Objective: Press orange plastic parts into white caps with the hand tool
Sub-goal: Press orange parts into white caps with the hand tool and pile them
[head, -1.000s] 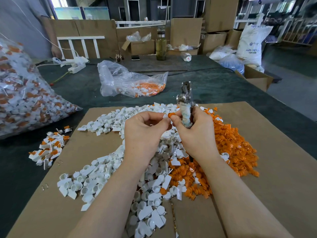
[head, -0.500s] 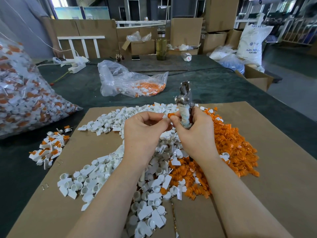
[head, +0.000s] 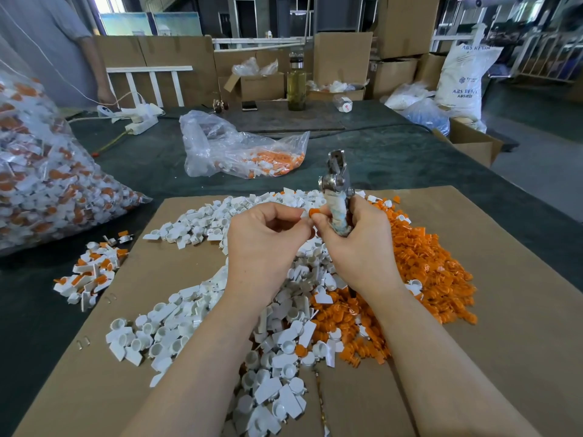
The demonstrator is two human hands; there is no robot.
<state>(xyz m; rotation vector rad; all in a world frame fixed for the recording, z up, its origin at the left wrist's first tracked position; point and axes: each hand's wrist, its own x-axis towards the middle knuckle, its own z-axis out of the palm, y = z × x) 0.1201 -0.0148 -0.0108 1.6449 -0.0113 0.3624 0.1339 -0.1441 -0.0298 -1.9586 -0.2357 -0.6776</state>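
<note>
Change since a second ago: little. Both hands remain raised together over the piles; the tool head sits a touch more upright, and the orange part at the fingertips is now plainly exposed rather than tucked between the thumbs. Reading: the part and cap are still being mated by hand, pressing not yet done.

Far left: large clear bag point(head: 47, 184) of assembled pieces; small heap of finished caps point(head: 91, 272) beside the cardboard sheet point(head: 504, 310).

Loose white caps point(head: 189, 326) spread across the sheet's left and centre.

Left hand point(head: 265, 244): fingers curled inward, pinching a white cap point(head: 303, 214) at the tips, palm turned toward the right hand.

Orange part point(head: 313, 212): touching the cap, pinched by the right thumb and forefinger.

Right hand point(head: 356, 247): remaining fingers wrapped round the cloth-bound handle of the hand tool point(head: 336, 190), metal head pointing up and away.

Orange parts pile point(head: 426, 263) lies right of the hands
</note>
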